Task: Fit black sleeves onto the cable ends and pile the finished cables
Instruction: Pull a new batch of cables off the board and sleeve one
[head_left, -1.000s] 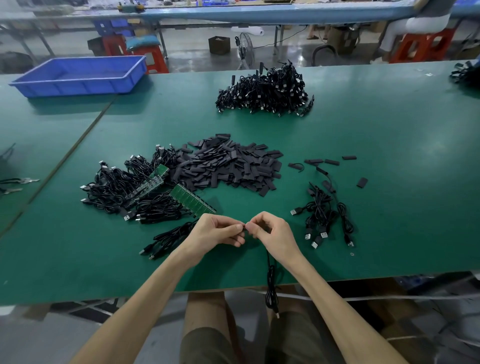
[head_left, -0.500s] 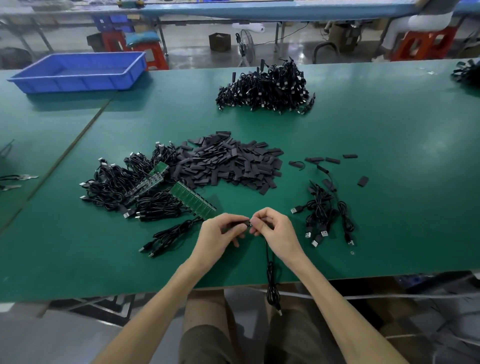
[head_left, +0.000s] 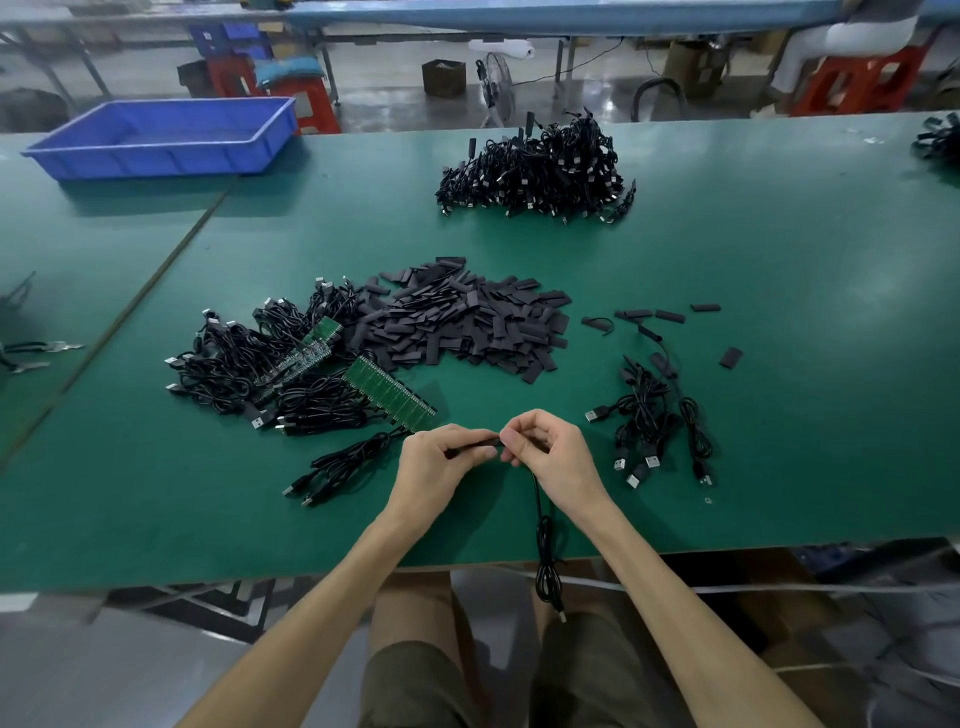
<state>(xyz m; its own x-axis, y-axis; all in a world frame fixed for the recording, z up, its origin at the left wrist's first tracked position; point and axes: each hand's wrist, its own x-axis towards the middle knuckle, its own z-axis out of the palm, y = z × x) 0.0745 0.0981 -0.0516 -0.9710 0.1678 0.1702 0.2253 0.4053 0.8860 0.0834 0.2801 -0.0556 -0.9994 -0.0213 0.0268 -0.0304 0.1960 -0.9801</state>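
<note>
My left hand (head_left: 434, 460) pinches a black sleeve (head_left: 475, 445) near the table's front edge. My right hand (head_left: 550, 449) pinches the end of a black cable (head_left: 545, 545) right against that sleeve, fingertips of both hands almost touching. The cable's bundled length hangs over the table edge between my knees. A heap of loose black sleeves (head_left: 467, 322) lies in the middle. Black cables with green circuit strips (head_left: 260, 364) lie to its left. A small group of cables (head_left: 654, 421) lies to the right, and a big pile of cables (head_left: 535, 169) sits further back.
A blue plastic tray (head_left: 161, 137) stands at the back left of the green table (head_left: 805, 364). A few stray sleeves (head_left: 654, 314) lie right of the heap. Pliers (head_left: 31, 353) rest at the left edge. More cables (head_left: 940, 137) show at the far right.
My hands have stayed together at the table front, and more of the black sleeve shows between my left fingers now. The piles on the table have not moved.
</note>
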